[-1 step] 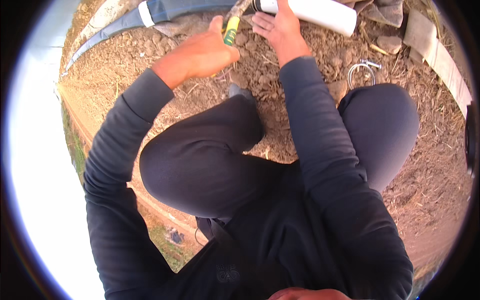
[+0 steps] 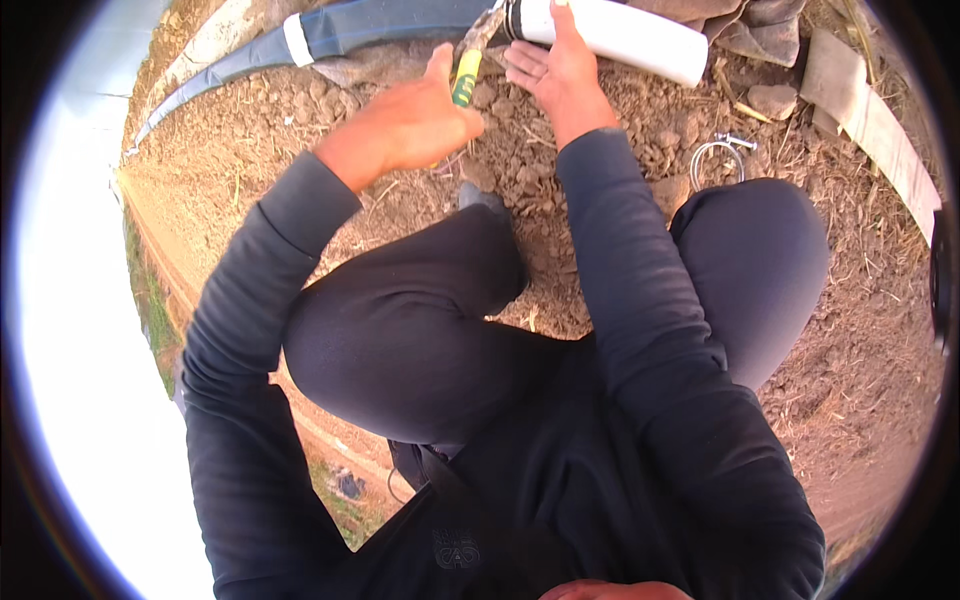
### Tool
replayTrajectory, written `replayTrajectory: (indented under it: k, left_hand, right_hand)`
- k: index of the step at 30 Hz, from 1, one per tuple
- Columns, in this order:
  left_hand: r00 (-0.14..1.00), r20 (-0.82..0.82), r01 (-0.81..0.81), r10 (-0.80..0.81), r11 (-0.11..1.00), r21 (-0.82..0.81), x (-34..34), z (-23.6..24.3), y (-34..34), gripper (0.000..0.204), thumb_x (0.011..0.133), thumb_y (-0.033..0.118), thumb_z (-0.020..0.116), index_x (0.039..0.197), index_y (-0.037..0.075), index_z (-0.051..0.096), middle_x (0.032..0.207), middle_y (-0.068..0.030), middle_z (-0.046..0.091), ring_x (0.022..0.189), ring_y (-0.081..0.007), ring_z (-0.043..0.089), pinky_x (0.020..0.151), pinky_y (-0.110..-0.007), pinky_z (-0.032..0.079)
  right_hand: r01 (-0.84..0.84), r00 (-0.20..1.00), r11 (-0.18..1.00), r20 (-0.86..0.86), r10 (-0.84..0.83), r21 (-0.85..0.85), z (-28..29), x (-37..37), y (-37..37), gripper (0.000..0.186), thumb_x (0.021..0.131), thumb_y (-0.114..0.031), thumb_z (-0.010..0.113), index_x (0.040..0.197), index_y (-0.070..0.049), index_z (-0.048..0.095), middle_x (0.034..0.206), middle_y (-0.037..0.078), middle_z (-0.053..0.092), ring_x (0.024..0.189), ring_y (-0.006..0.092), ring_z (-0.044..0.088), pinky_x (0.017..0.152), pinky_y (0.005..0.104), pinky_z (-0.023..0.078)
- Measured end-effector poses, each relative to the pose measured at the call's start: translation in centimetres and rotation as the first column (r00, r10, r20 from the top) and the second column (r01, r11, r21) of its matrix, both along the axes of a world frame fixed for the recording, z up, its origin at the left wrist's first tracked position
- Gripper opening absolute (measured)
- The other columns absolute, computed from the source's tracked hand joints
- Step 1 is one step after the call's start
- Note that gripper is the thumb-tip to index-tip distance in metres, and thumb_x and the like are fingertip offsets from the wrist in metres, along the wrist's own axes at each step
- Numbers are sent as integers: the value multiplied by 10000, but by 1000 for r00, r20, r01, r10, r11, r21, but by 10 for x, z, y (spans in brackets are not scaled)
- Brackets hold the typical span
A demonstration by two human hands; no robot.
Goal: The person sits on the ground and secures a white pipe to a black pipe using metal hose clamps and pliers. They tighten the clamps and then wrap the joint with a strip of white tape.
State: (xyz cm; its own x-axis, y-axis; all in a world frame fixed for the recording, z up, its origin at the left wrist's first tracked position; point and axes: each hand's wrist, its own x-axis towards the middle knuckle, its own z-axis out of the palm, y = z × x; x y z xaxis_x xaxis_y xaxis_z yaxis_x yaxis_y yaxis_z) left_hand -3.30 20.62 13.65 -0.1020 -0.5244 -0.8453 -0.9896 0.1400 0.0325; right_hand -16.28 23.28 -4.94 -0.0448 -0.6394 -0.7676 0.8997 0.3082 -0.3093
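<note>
My left hand [image 2: 410,125] is closed around pliers with yellow and green handles [image 2: 466,78]. The metal jaws point up to a dark ring [image 2: 514,20] at the left end of a white pipe [image 2: 635,38]. Whether the jaws bite on that ring I cannot tell. Against the pipe near this end rests my right hand [image 2: 565,80], its thumb across the white surface and its fingers stretched out below the pipe, not wrapped round it. A blue flat hose [image 2: 380,28] with a white band [image 2: 297,40] runs left from the joint.
A loose metal hose clamp [image 2: 718,163] lies on the soil by my right knee. Crumbly clods and straw cover the ground between my legs. Crumpled brown cloth [image 2: 765,30] and a pale flat strip [image 2: 875,120] lie at the far right.
The whole view has shifted slightly, with things a little lower in the picture. Both hands keep their places at the pipe's end.
</note>
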Motion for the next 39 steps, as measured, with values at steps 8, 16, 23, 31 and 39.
replayTrajectory:
  k: [8,16,23,31,39]
  left_hand:
    - [476,-335,-593,813,578,561,49,-15,17,774,953,225,606,1634,52,281,1112,-94,663,970,-200,661,847,-404,581]
    - [828,-474,-368,298,928,-58,87,-78,52,833,905,300,592,1645,50,301,1168,-212,687,1059,-350,671,912,-437,525]
    - [869,-425,-318,253,944,-88,99,-121,50,799,889,294,608,1562,-48,347,1184,-330,650,1122,-470,653,969,-534,505]
    - [953,-284,-187,100,936,-297,96,-137,61,933,855,285,657,1640,2,242,1246,-360,604,1127,-502,635,1009,-539,501]
    - [939,-310,-226,146,944,-242,95,-138,56,947,872,331,669,1646,21,219,1265,-336,608,1161,-475,641,1010,-527,517]
  right_hand:
    - [-76,997,984,-17,80,163,23,-11,6,626,987,-548,697,1352,-50,595,1057,224,727,940,303,723,852,458,593]
    - [-481,-218,834,-958,184,270,69,-69,-30,520,812,-318,847,1256,-71,735,1169,151,771,1086,293,742,967,415,570]
    - [-604,-679,373,-700,223,704,47,-60,-59,870,741,-590,867,1388,-69,607,1324,162,715,1220,352,689,1016,485,542]
    - [-673,-655,313,-737,168,670,44,-67,-64,846,747,-619,842,1353,-71,622,1308,161,722,1240,353,675,1017,472,538]
    - [-642,-669,339,-719,190,688,36,-63,-68,960,684,-656,857,1406,-74,607,1331,169,711,1264,340,667,1060,449,524]
